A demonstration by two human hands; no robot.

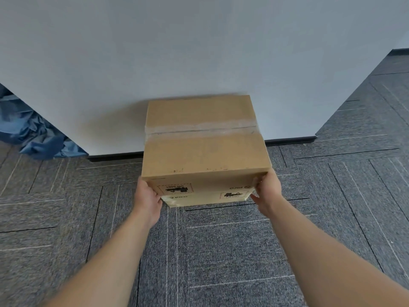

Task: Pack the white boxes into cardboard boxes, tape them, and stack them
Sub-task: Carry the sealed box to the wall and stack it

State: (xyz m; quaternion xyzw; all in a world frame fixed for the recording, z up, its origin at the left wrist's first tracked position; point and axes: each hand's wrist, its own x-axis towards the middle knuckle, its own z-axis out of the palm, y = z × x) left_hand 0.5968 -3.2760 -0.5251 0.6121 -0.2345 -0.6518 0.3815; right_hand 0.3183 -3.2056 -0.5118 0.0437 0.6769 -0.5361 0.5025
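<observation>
Packing and taping look finished for the top box point(203, 151). Its flaps are closed, and a strip of clear tape point(199, 127) runs across the seam and down over both edges. It sits against the white wall point(177, 52), on what I take to be a lower box point(199, 201) standing on the grey carpet floor point(221, 251), so I'd say the stacking is under way.

The left hand point(148, 196) grips the near left corner, thumb on the front face and fingers curled round the side. The right hand point(266, 189) holds the near right corner the same way. What seems left is squaring the box up and letting go. I can't tell whether more boxes wait elsewhere.

By count:
- two cardboard boxes, though only a sliver of the lower one shows
- one strip of tape
- two hands
- no white boxes in sight
- one crumpled blue cloth point(33, 134) off to the left
</observation>
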